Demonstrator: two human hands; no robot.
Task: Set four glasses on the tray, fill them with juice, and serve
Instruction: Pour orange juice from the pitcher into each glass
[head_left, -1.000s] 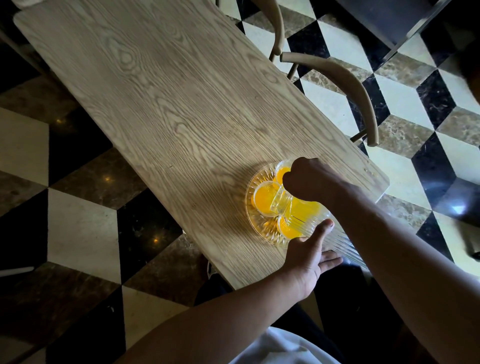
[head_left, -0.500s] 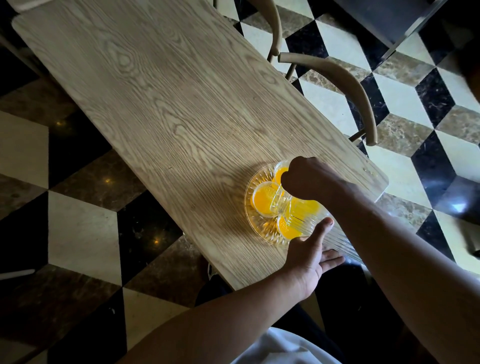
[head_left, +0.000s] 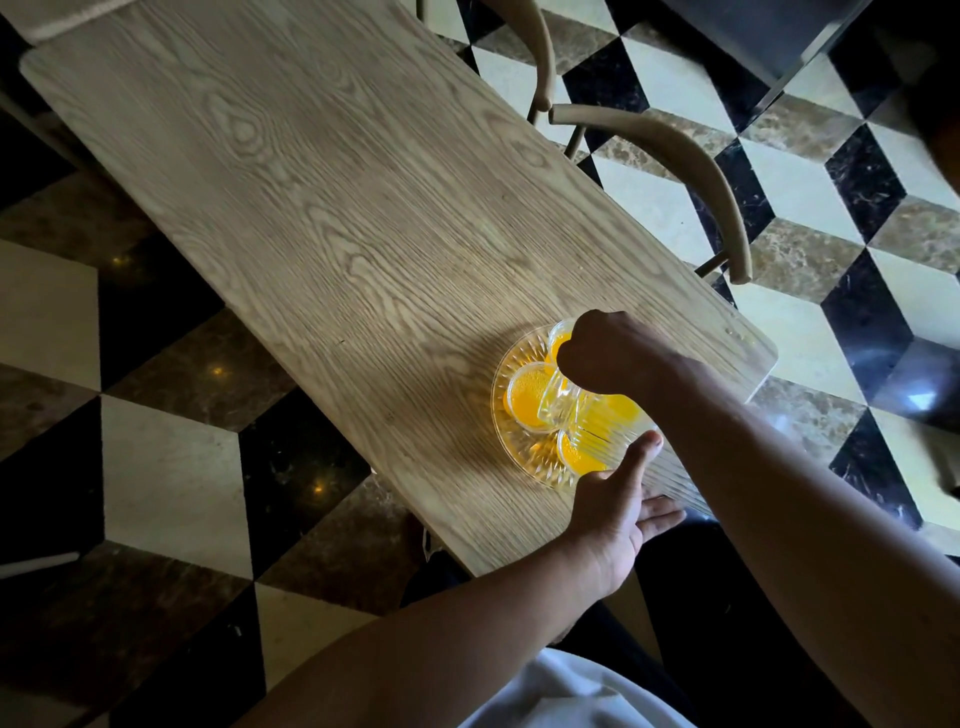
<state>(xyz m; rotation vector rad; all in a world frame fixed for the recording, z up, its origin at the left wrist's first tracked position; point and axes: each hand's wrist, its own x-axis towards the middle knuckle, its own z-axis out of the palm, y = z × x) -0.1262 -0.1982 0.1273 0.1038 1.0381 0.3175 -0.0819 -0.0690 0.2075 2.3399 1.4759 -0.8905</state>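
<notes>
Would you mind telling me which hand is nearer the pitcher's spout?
Right. The right hand grips the pitcher at its top, just behind the spout; the left hand supports the pitcher's ribbed body lower down, nearer the table edge.

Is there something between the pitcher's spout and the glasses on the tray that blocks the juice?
Nothing visible blocks it. The pitcher, gripped by the right hand and steadied by the left hand, tips directly over the glasses on the tray.
</notes>
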